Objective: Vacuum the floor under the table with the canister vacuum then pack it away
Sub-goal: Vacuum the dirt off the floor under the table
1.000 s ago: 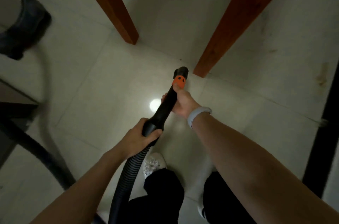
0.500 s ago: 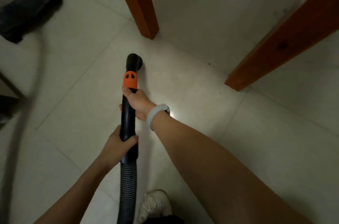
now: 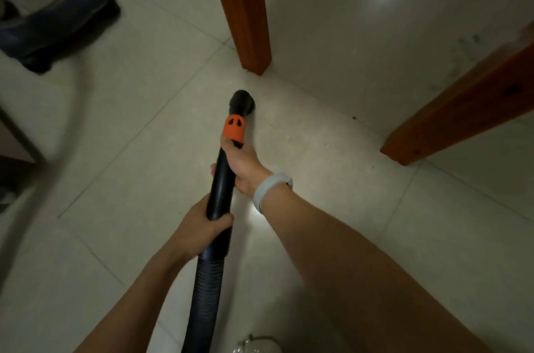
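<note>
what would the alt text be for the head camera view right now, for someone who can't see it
Both hands grip a black vacuum wand with an orange collar, the right hand ahead of the left hand, its nozzle aimed at pale floor tiles near two wooden table legs. A blurred canister vacuum sits upper left.

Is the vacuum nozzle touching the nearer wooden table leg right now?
Apart. The head view shows bare tile between the nozzle and the foot of the table leg.
</note>
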A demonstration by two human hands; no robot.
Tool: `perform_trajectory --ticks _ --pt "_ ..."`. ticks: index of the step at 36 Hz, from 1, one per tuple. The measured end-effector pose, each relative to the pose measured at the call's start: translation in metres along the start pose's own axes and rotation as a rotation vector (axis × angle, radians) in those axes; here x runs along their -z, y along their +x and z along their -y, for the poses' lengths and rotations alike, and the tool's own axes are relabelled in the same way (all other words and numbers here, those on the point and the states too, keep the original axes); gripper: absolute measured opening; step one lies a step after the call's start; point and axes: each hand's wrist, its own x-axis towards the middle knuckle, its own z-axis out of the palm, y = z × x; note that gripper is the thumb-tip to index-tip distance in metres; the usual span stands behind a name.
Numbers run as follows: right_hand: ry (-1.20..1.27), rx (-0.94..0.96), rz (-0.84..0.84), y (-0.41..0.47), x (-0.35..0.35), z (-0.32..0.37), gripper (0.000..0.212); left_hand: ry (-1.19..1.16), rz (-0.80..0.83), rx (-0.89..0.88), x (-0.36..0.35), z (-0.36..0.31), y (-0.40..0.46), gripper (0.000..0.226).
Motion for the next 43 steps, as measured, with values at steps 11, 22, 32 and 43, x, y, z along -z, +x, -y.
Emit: perform_trajectory --ticks 11,22,32,43 --pt "-0.082 -0.028 -0.019 -0.043 0.006 -0.07 0.024 0.035 0.129 0.049 0.006 0.057 -0.049 0.041" --pt "-0.023 0.162 -0.195 0.0 0.012 0.018 0.031 0.002 0.166 -0.056 0.0 -0.019 0.03 0.025" --pt "-0.016 0.159 -0.148 -0.006 0.012 -0.025 0.029 0.006 0.198 -0.028 0.009 0.035 -0.003 0.045" --pt "-0.037 0.242 -0.335 -0.012 0.022 -0.051 0.019 0.068 0.263 -0.028 -0.002 0.05 -0.005 0.019"
